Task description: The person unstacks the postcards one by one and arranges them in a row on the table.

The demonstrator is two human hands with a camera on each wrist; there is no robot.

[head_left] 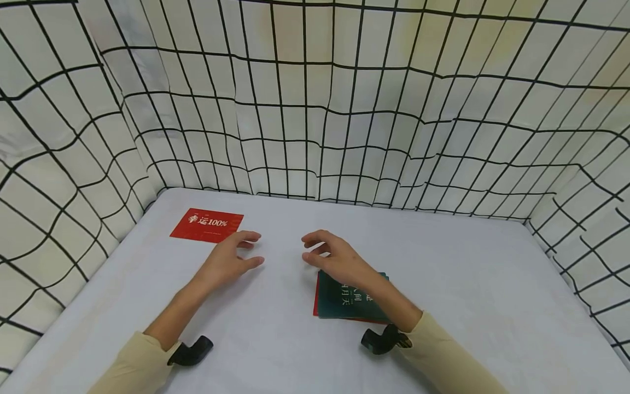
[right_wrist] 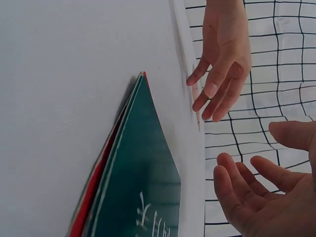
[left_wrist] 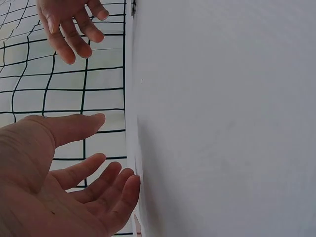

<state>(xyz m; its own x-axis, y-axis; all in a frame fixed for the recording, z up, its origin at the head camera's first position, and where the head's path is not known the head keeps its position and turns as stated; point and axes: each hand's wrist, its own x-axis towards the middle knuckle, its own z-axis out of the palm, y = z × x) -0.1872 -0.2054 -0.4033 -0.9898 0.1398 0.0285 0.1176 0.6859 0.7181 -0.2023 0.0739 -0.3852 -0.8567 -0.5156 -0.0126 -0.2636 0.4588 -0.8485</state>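
Above the white table, my left hand has loosely bent fingers, the thumb apart from them, and holds nothing. Just beyond its fingers lies a flat red card with white characters and "100%". Facing it across a gap, my right hand is likewise relaxed and empty. Below that hand and wrist sits a dark green card with white characters, partly hidden by the forearm. Red edges show beneath the green card in the right wrist view, so several layers seem stacked there. Neither hand grips anything in the wrist views.
A white cloth covers the table. Black netting over pale sheeting rises along the back and both sides. Dark curved devices are worn at both wrists, beside the cream sleeves.
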